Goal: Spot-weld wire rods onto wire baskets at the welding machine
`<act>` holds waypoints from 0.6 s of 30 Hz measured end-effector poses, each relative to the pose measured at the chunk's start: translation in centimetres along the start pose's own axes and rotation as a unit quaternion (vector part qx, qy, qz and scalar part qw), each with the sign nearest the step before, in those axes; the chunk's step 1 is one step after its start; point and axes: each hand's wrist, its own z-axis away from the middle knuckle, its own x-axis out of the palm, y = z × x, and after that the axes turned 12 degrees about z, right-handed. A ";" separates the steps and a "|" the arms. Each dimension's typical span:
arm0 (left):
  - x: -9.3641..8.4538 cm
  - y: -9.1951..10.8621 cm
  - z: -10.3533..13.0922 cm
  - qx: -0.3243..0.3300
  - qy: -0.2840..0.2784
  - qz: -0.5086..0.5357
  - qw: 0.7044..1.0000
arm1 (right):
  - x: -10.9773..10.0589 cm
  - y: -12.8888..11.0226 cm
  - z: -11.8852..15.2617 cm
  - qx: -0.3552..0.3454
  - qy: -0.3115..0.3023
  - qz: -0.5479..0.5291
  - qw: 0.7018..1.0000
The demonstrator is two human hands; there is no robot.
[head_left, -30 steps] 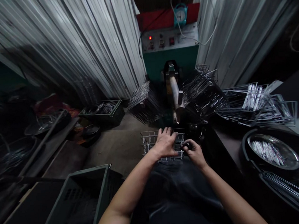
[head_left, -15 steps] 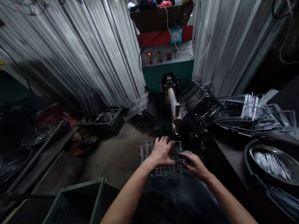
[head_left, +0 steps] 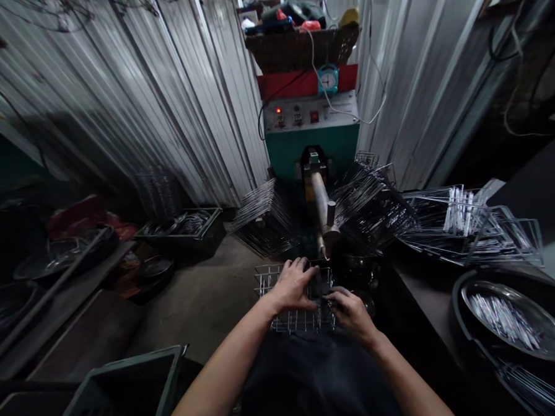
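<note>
A wire basket (head_left: 278, 323) of thin metal rods lies below the welding machine's arm (head_left: 321, 199), close to my dark-clad lap. My left hand (head_left: 295, 288) rests over the basket's top, fingers curled on the wires and thumb stretched toward the right side. At the basket's right edge is my right hand (head_left: 352, 313), thumb and fingers pinched together. Whatever sits in that pinch is too small and dark to make out. The machine arm's tip comes down just beyond my left fingertips, apart from them.
Stacked wire frames stand left (head_left: 262, 218) and right (head_left: 374, 203) of the machine (head_left: 311, 147). On the right, a metal bowl (head_left: 554, 336) holds short rods. A green crate (head_left: 169, 375) is at lower left, a bin of wire parts (head_left: 204, 227) farther back.
The view has tilted slightly, so the machine appears lower. Both hands show a little farther left, and my right hand has moved slightly closer to my left over the basket's edge.
</note>
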 end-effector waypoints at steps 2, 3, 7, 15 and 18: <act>0.0 -0.2 -0.4 -0.006 0.001 0.009 1.000 | 0.0 0.2 -0.4 0.007 0.004 0.001 1.000; -0.1 -0.4 -0.7 -0.010 0.003 0.012 1.000 | -0.1 0.3 -0.7 0.011 0.005 0.000 1.000; -0.1 -0.8 -1.5 -0.013 0.013 0.021 1.000 | -0.2 0.6 -1.7 0.007 0.005 -0.004 1.000; 0.2 0.2 -1.2 -0.023 0.020 0.008 0.999 | -0.4 1.2 -1.1 0.000 -0.002 0.005 1.000; 0.3 0.3 -1.2 -0.027 0.033 0.015 0.999 | -0.6 1.4 -1.3 -0.005 -0.009 0.010 1.000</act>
